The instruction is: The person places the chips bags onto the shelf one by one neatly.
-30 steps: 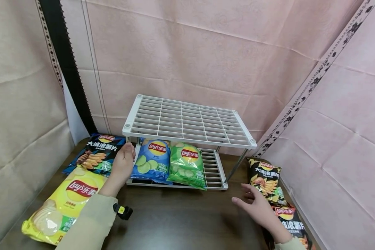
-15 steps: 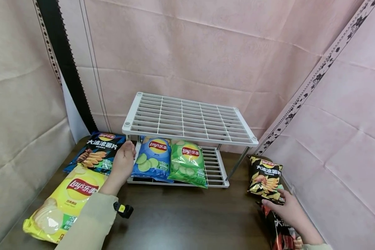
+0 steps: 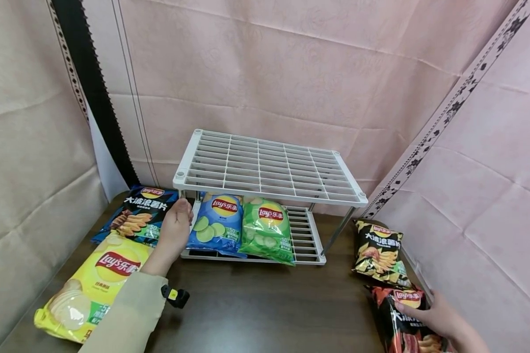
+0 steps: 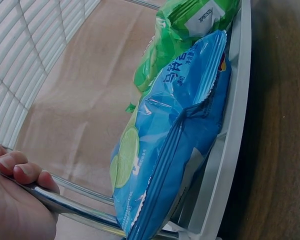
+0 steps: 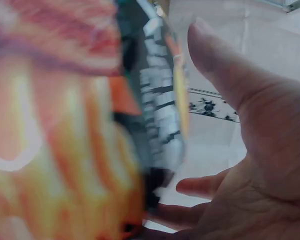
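Observation:
My left hand (image 3: pixel 175 231) grips the front left metal post (image 4: pixel 82 211) of a white two-tier rack (image 3: pixel 269 169), fingers curled round it in the left wrist view. On the rack's lower tier lean a blue Lay's chip bag (image 3: pixel 216 223) with lime slices and a green Lay's chip bag (image 3: pixel 267 230). At the lower right, my right hand (image 3: pixel 448 318) is at the right side of a red-and-black chip bag (image 3: pixel 402 326). In the right wrist view the thumb stands apart from the blurred bag (image 5: pixel 65 150), and the fingers reach partly behind it.
A black-and-yellow chip bag (image 3: pixel 380 252) lies just behind the red-and-black one. At the left are a dark blue chip bag (image 3: pixel 137 215) and a large yellow chip bag (image 3: pixel 97 289). Pink cloth (image 3: pixel 269 73) hangs behind the brown table (image 3: pixel 265 304).
My right hand has moved right and toward the near side, past the black-and-yellow bag to the red-and-black bag. The left hand has stayed on the post.

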`<state>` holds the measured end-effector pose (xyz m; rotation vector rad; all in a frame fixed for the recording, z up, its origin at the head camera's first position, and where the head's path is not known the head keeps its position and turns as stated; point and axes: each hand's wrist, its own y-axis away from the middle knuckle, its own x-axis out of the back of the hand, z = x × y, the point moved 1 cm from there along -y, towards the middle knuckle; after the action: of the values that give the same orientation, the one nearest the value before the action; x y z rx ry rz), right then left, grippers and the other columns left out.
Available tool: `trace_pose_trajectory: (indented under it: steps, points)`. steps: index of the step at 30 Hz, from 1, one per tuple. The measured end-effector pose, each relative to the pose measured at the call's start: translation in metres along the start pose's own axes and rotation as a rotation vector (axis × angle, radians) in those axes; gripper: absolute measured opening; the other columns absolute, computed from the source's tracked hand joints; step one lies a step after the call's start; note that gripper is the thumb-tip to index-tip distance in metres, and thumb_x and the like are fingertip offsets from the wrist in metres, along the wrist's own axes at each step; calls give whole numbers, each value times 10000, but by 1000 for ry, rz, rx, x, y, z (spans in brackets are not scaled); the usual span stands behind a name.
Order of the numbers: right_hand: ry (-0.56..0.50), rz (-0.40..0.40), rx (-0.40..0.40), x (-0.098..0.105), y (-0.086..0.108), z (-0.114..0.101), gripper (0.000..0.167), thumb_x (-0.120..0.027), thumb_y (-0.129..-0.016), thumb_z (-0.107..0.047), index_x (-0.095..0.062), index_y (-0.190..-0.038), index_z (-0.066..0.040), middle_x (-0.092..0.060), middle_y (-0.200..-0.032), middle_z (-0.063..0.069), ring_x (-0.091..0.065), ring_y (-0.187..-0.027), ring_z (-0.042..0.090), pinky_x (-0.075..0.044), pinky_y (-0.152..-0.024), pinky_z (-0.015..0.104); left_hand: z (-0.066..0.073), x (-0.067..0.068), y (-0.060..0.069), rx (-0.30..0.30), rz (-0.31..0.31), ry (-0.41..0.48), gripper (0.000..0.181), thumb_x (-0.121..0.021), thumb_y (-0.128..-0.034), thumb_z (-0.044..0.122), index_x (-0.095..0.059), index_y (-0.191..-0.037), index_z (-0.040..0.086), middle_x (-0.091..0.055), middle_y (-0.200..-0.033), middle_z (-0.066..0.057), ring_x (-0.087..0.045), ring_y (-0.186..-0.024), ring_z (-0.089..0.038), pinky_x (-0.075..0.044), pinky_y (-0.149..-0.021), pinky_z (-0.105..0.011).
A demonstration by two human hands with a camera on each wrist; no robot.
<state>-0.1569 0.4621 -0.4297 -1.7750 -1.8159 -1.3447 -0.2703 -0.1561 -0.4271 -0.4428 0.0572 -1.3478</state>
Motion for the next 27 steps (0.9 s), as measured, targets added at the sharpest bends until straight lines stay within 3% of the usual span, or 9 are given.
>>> trace_pose_trajectory:
  steps: [4, 9, 13, 16, 19, 22, 27]
  points:
    - [85, 102, 66, -10, 0, 3, 1057, -702, -842, -520, -132, -1416, 161, -346, -1336, 384, -409, -1189, 470, -379, -943, 556, 1, 0, 0, 0, 2, 0, 540, -191, -1035, 509, -397, -821, 57, -373, -744, -126, -381, -653, -265, -320, -619, -325]
    - [106, 207, 98, -21, -3, 7, 1069, -739, -801, -535, -186, -1392, 162, -419, -1280, 347, -470, -1125, 419, -383, -924, 508, 1, -1, 0, -10, 1, 0, 529, -187, -1043, 487, -390, -819, 53, -369, -744, -127, -380, -655, -265, -323, -629, -327]
    - [79, 166, 18, -30, -6, 7, 1064, -715, -794, -586, -233, -1330, 196, -479, -1185, 342, -519, -1038, 391, -421, -869, 487, 1, 0, 0, -10, 11, -10, 534, -188, -1044, 483, -394, -812, 49, -368, -734, -127, -380, -648, -267, -324, -626, -325]
    - [23, 120, 1, -37, -6, 5, 924, -708, -825, -534, -335, -1243, 200, -572, -1039, 261, -583, -906, 313, -471, -790, 424, 2, 0, 0, -8, 10, -20, 535, -183, -1043, 487, -398, -819, 52, -371, -735, -124, -382, -647, -265, -323, -623, -326]
    - [-29, 112, 62, -43, -5, 0, 755, -734, -840, -436, -431, -1190, 161, -624, -969, 167, -613, -840, 239, -486, -744, 356, 2, 0, -1, -8, 5, -21, 532, -177, -1042, 488, -392, -828, 50, -370, -747, -123, -385, -662, -263, -324, -635, -328]
    - [-19, 98, 44, -48, -5, -7, 842, -733, -830, -469, -352, -1213, 177, -587, -993, 217, -603, -860, 261, -487, -750, 373, 3, 0, 0, -3, 6, -23, 528, -174, -1038, 493, -385, -836, 53, -369, -760, -123, -395, -688, -262, -329, -658, -330]
    - [44, 83, 11, -56, -4, -20, 1098, -712, -800, -575, -143, -1279, 233, -457, -1117, 400, -538, -1002, 421, -450, -846, 501, 3, -1, 1, 13, 7, -37, 535, -168, -1039, 493, -391, -830, 53, -376, -760, -126, -406, -697, -267, -335, -666, -339]
